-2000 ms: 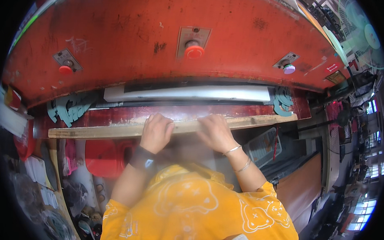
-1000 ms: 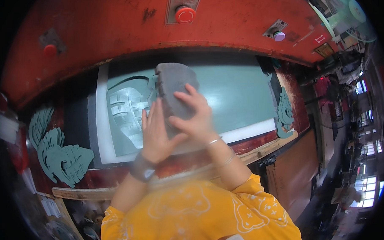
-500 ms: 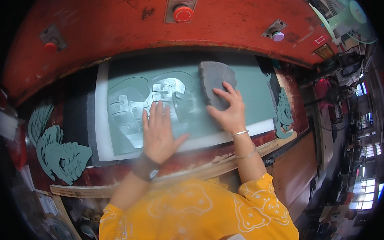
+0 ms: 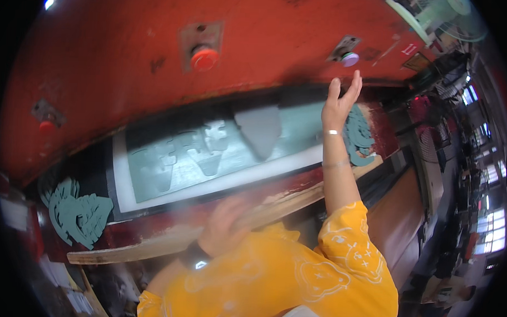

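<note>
The person in the yellow shirt (image 4: 294, 277) stands close in front of a big red press (image 4: 156, 60). The right hand (image 4: 339, 103) is raised, fingers stretched and spread, holding nothing; it is near the upper right edge of the press opening, just below a small button with a pale cap (image 4: 349, 58). The left hand (image 4: 226, 222) is low, near the wooden strip (image 4: 150, 247) along the front edge of the press bed. It is blurred, so I cannot tell if its fingers are closed or loose. A dark watch (image 4: 197, 258) sits on that wrist.

Inside the opening lies a grey-green sheet (image 4: 209, 157) on a white board (image 4: 121, 193), flat on the bed. Shapes are cut into the sheet at its left and middle parts. A grey cutting block (image 4: 258, 128) lies on the sheet, towards its right half, well apart from both hands.

A pile of green cut pieces (image 4: 78, 214) lies at the left end of the bed, and another pile (image 4: 357, 137) at the right end, just beside the raised right forearm. On the red front above are a red round button (image 4: 204, 59) in the middle and a smaller red one (image 4: 47, 126) at the left. The overhanging red body hides the back edge of the sheet. At the far right is a dim workshop with windows (image 4: 489, 217).
</note>
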Tool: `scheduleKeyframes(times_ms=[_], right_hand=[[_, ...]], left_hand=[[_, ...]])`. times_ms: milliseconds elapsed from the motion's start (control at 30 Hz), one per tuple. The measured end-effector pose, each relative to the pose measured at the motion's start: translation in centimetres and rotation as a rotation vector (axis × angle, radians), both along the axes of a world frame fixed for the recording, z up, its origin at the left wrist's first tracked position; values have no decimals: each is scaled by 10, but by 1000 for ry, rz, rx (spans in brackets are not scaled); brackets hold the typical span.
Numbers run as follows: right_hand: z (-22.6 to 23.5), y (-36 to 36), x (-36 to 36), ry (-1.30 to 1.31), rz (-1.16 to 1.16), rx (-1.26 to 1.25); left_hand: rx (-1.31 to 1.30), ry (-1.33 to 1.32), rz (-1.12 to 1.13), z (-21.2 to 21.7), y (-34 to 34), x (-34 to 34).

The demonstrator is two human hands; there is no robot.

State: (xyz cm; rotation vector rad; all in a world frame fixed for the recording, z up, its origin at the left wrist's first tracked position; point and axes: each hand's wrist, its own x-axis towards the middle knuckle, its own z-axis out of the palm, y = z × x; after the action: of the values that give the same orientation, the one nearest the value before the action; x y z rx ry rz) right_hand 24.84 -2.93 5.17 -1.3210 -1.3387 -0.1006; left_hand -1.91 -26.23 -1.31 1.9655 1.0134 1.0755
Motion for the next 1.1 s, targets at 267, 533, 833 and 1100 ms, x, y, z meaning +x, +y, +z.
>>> scheduleKeyframes(times_ms=[267, 533, 833, 1100], right_hand=[[29, 9, 27, -79, -41, 294], [-55, -165, 24, -232, 491, -432], [-85, -209, 1, -683, 740, -607], [-115, -225, -4, -619, 680, -384]], left_hand=[[65, 238, 177, -21, -23, 16], [87, 393, 393, -33, -29, 20], [83, 388, 470, -35, -32, 23], [57, 436, 521, -49, -40, 26]])
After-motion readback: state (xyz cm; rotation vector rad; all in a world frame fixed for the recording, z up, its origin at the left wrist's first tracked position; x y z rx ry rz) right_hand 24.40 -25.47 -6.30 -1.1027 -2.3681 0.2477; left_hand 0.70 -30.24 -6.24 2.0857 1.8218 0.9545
